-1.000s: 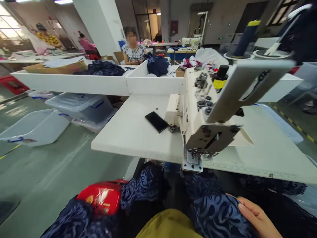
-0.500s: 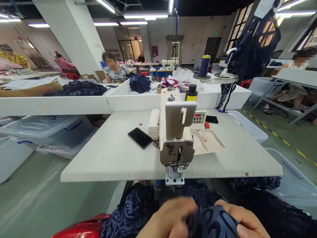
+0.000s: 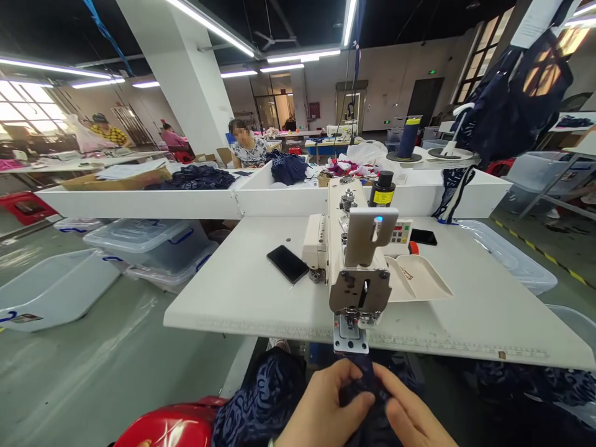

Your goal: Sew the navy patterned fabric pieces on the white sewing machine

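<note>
My left hand (image 3: 326, 403) pinches dark navy fabric (image 3: 367, 379) just below the sewing machine (image 3: 359, 288), its thumb and fingers closed on the cloth. From the other side my right hand (image 3: 412, 406) grips the same fabric, with its fingers curled toward my left hand. The fabric's upper end reaches the small metal plate (image 3: 350, 346) under the machine's presser area; whether it lies beneath the foot I cannot tell. A patterned navy garment (image 3: 265, 394) is heaped at the left of my hands.
On the white table (image 3: 223, 292) lie a black phone (image 3: 287, 263) and a beige tray (image 3: 433, 282). A control panel (image 3: 401, 231) stands behind the machine head. Clear plastic boxes (image 3: 149, 245) are at the left, and a red stool (image 3: 172, 425) is at lower left.
Both hands have moved up with the fabric to the machine's plate and come closer together. A blue light now shows on the machine head. The view has turned slightly left.
</note>
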The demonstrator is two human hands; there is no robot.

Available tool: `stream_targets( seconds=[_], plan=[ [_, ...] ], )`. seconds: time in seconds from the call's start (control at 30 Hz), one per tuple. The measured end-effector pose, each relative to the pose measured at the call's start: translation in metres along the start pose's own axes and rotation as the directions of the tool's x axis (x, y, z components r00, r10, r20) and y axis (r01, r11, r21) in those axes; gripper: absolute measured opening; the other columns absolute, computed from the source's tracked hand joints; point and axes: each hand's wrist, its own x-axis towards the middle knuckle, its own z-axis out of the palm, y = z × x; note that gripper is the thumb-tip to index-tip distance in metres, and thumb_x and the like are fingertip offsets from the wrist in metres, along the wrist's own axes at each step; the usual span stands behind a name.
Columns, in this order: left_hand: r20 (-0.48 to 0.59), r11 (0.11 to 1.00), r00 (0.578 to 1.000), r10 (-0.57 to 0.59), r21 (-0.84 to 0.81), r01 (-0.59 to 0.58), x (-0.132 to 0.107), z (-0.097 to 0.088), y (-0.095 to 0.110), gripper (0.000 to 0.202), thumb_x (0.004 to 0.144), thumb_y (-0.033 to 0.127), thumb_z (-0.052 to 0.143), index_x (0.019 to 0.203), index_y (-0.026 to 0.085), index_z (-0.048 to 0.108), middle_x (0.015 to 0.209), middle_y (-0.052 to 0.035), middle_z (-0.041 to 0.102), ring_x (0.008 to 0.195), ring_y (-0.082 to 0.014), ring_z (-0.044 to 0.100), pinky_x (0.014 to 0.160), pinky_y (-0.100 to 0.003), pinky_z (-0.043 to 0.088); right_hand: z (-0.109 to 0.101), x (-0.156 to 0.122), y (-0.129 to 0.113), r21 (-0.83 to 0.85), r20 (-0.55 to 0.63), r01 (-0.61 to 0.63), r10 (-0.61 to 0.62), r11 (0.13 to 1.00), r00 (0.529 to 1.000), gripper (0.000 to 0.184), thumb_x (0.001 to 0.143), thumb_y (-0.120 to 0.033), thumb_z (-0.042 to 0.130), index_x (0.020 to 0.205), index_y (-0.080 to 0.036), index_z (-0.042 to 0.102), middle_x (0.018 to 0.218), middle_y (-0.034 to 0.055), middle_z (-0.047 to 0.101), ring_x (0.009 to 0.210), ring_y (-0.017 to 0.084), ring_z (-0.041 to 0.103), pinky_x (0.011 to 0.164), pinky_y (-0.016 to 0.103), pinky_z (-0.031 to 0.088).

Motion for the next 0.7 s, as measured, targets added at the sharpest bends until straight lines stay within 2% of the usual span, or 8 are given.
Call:
stream_targets(
  seconds=[0.1,0.17,0.27,0.33,0.37,0.47,0.57,0.7],
  plan=[
    [0.017,0.998,1.0,0.018,0.066,-0.019,0.0,0.004,0.005,0.011,0.076,0.027,0.058,0.079,0.016,0.058,0.069,0.0036,0.055,0.063,-0.011,0.044,0.058,-0.02,0.033,0.011,0.017,0.004,0.13,-0.084,-0.04,0.051,0.991,0.995,0.04,0.078,-0.053,0.061,0.104,-0.023,0.066,0.098,0.0043,0.071,0.095,0.023,0.065,0.086,0.029,0.052],
    [0.032,0.996,0.999,-0.035,0.089,0.032,-0.001,0.003,0.008,0.014,0.074,0.029,0.062,0.074,0.016,0.056,0.061,0.006,0.046,0.058,-0.0098,0.038,0.053,-0.021,0.028,0.01,0.025,0.005,0.348,-0.182,-0.104,0.176,0.932,0.967,0.027,0.078,-0.047,0.063,0.089,-0.022,0.065,0.073,-0.0014,0.066,0.066,0.015,0.062,0.06,0.021,0.053],
    [0.094,0.998,0.994,-0.054,-0.03,0.057,-0.004,-0.001,0.011,0.017,0.076,0.031,0.061,0.077,0.016,0.054,0.064,0.0061,0.045,0.061,-0.0097,0.038,0.055,-0.02,0.03,0.005,0.03,0.008,0.776,-0.122,-0.171,0.409,0.608,0.904,0.024,0.079,-0.045,0.065,0.078,-0.022,0.059,0.054,-0.0087,0.05,0.035,0.005,0.036,0.03,0.013,0.028],
    [0.111,0.992,0.994,-0.021,-0.124,0.034,-0.005,-0.003,0.01,0.014,0.08,0.029,0.056,0.082,0.016,0.054,0.071,0.0041,0.051,0.067,-0.0106,0.044,0.061,-0.019,0.035,0.003,0.028,0.01,0.887,-0.003,-0.211,0.462,0.411,0.887,0.029,0.077,-0.05,0.067,0.078,-0.022,0.059,0.057,-0.0074,0.052,0.041,0.006,0.044,0.037,0.014,0.037],
    [0.104,0.989,0.995,-0.006,-0.147,0.022,-0.005,-0.003,0.009,0.012,0.082,0.028,0.054,0.085,0.016,0.054,0.075,0.0032,0.054,0.07,-0.0111,0.047,0.063,-0.02,0.036,0.004,0.026,0.01,0.892,0.038,-0.238,0.462,0.385,0.886,0.034,0.076,-0.055,0.066,0.08,-0.022,0.06,0.061,-0.0051,0.056,0.051,0.009,0.053,0.047,0.016,0.045],
    [0.062,0.995,0.998,0.022,-0.094,-0.016,-0.004,-0.003,0.008,0.013,0.084,0.027,0.052,0.091,0.017,0.057,0.079,0.0028,0.057,0.072,-0.0113,0.05,0.065,-0.019,0.038,0.008,0.018,0.005,0.792,0.007,-0.244,0.391,0.559,0.92,0.046,0.075,-0.064,0.062,0.092,-0.022,0.064,0.075,0.0001,0.065,0.08,0.018,0.062,0.073,0.025,0.05],
    [0.011,0.996,0.998,0.058,0.074,-0.058,-0.002,-0.001,0.011,0.013,0.083,0.028,0.055,0.09,0.018,0.059,0.074,0.004,0.056,0.066,-0.0108,0.049,0.059,-0.019,0.037,0.008,0.016,-0.006,0.622,-0.081,-0.164,0.27,0.766,0.959,0.037,0.073,-0.054,0.07,0.094,-0.024,0.064,0.079,-0.0021,0.066,0.082,0.017,0.059,0.078,0.024,0.046],
    [-0.11,0.955,0.973,0.204,0.241,-0.173,-0.001,0.0,0.016,0.013,0.082,0.022,0.058,0.094,0.019,0.059,0.084,0.0006,0.061,0.076,-0.0139,0.057,0.069,-0.021,0.045,0.0,0.032,-0.018,0.451,-0.081,-0.108,0.161,0.886,0.984,0.027,0.079,-0.049,0.066,0.078,-0.022,0.06,0.074,-0.0037,0.061,0.075,0.014,0.055,0.076,0.022,0.044]
  ],
)
